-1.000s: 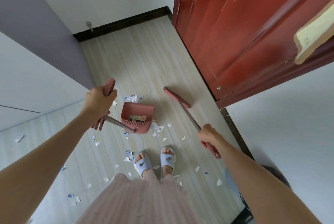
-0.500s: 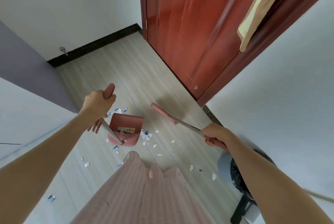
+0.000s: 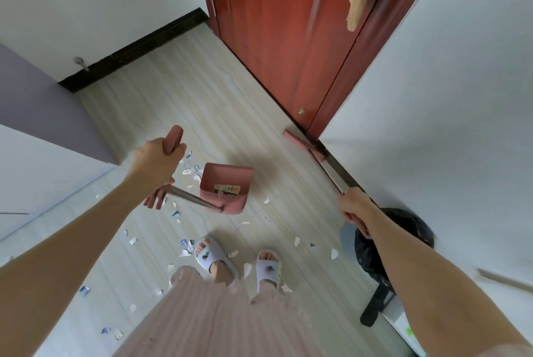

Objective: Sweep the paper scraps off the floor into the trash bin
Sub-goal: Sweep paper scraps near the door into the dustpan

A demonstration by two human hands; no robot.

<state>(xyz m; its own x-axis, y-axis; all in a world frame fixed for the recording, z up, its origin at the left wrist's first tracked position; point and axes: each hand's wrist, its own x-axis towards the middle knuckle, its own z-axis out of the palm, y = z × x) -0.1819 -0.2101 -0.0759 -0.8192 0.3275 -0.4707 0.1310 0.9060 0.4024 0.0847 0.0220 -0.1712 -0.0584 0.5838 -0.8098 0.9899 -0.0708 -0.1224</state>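
My left hand grips the pink handle of a long-handled pink dustpan, whose pan hangs just above the pale wood-look floor with a label inside it. My right hand grips the metal shaft of a pink broom; its head lies near the foot of the red door. White and blue paper scraps lie scattered over the floor, beside the pan and around my slippered feet. A trash bin with a black liner stands at the right wall, partly hidden behind my right forearm.
A red wooden door closes the far right side, with a cloth hanging on it. White walls and a dark skirting board bound the floor. A grey cabinet side stands at the left. A black stand leg sits under the bin.
The view swung back down, so my feet show again. The broom head moved right, toward the door's foot. The dustpan shifted a little to the right; both grips are unchanged.
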